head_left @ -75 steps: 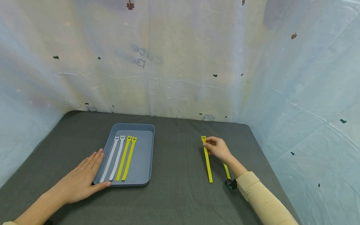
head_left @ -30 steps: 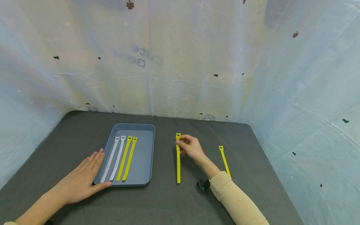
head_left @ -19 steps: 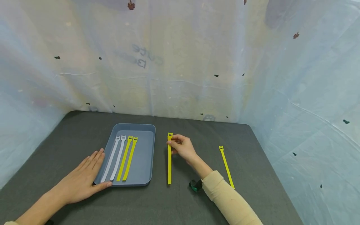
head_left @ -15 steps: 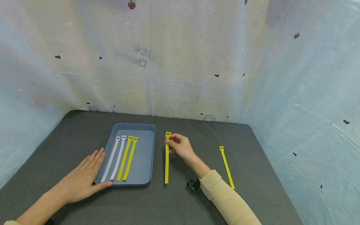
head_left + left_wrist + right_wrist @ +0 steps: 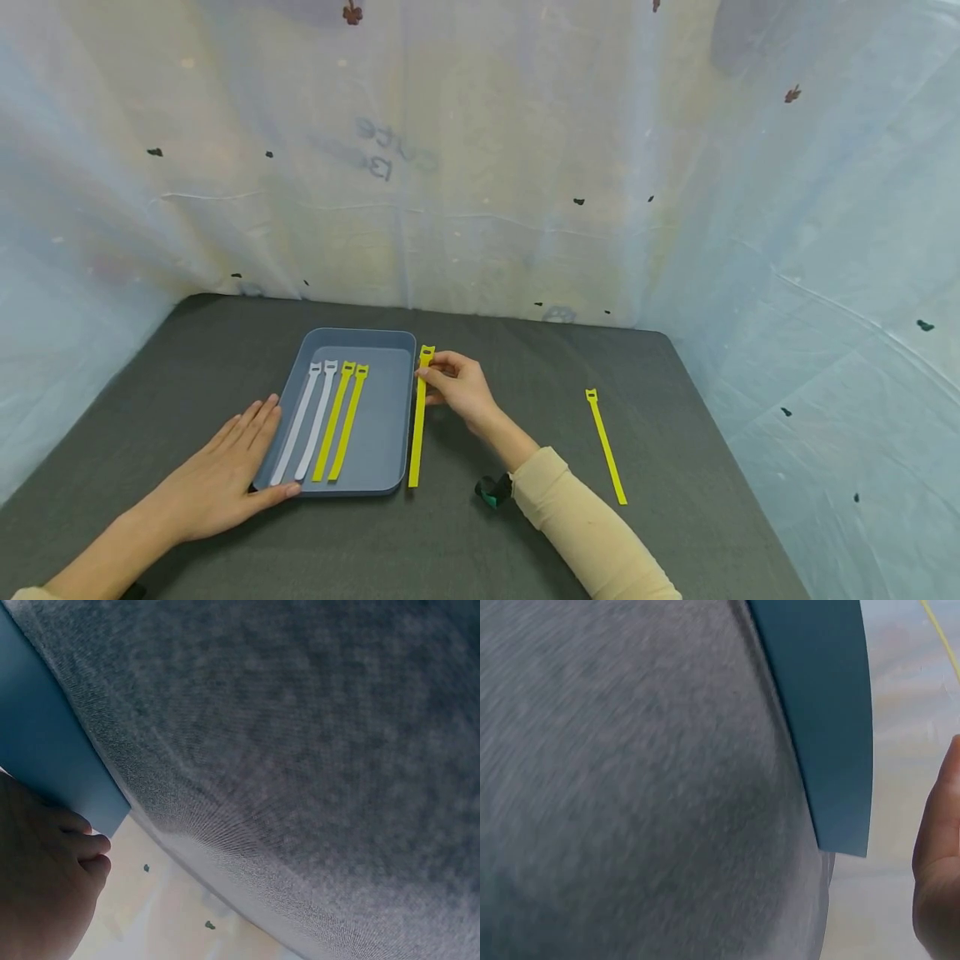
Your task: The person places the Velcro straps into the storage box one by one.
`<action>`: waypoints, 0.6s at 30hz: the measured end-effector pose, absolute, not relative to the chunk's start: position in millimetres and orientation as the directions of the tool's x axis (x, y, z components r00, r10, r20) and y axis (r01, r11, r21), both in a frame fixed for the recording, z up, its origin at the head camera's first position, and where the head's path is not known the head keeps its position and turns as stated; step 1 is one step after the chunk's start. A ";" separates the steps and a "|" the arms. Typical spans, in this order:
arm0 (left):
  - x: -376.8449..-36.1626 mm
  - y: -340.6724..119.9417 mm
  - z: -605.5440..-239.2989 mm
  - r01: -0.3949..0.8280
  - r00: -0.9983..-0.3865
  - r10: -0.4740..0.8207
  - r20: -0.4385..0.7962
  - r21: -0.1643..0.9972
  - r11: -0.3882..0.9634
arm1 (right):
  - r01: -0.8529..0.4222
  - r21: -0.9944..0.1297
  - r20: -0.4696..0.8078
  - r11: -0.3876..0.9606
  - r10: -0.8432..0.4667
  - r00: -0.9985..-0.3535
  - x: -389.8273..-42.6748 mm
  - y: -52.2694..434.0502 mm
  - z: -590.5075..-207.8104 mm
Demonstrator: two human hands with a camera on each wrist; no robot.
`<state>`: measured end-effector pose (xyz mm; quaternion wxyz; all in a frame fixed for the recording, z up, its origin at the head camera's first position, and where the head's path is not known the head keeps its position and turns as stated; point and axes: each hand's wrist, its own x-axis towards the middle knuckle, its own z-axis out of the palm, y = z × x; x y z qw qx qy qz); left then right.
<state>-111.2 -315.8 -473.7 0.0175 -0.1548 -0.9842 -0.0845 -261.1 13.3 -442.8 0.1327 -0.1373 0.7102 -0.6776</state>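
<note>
- Wrist cams are pretty useless here: the left wrist view is mostly blurry grey table, a slice of blue tray wall and the edge of the left hand [image 5: 41, 889]. The right wrist view only gets a sliver of the right hand [image 5: 939, 859] at the frame edge, so you can't read its grip from there.
- Closest in, the left hand [image 5: 217, 475] lies flat with fingers straight, palm down on the table [image 5: 480, 542], fingertips against the tray [image 5: 393, 400] at its near left corner. It's holding nothing.
- Something small, black and green [image 5: 489, 492] sits under the right sleeve [image 5: 577, 533]; it's half hidden, can't say what it is.
- The right hand [image 5: 459, 387] pinches the held yellow strap [image 5: 417, 421] near its top end. The strap hangs right along the tray's right rim, over the table.
- A spare yellow strap [image 5: 605, 446] lies flat well off to the right.
- In the tray: two white straps [image 5: 303, 421] and two yellow straps [image 5: 339, 417], side by side.
- Farthest back, the plastic sheet [image 5: 480, 167] has faint mirrored writing showing through. Might be "cute"; the rest isn't readable.
</note>
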 end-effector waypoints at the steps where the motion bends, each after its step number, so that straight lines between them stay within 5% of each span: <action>1: -111.0 -315.7 -473.6 0.305 -0.952 0.300 0.058 0.163 0.938 | -0.015 -0.999 -0.001 0.040 -0.375 -0.927 -260.8 11.1 -442.6; 18: -110.8 -316.0 -473.0 0.304 -0.953 0.300 0.053 0.166 0.938 | -0.021 -0.999 0.036 -0.046 -0.365 -0.930 -263.2 -24.7 -450.5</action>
